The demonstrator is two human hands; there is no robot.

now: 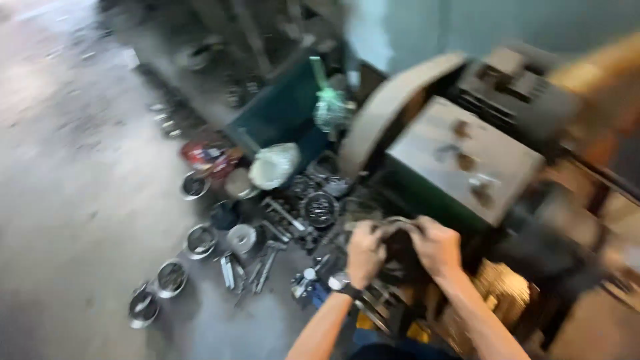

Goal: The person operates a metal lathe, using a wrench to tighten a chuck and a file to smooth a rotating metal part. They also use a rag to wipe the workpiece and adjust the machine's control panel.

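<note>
Both hands, left hand and right hand, are curled around a dark ring held between them, just below the grey machine. Metal bowls and wrenches lie on the floor nearby.

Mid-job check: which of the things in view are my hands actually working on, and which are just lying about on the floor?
In hand:
- left hand and right hand, both gripping a dark ring-shaped part; blurred, kind unclear
- grey machine directly beyond it

Lying about:
- small metal bowls
- wrenches
- white bag
- red package
</note>
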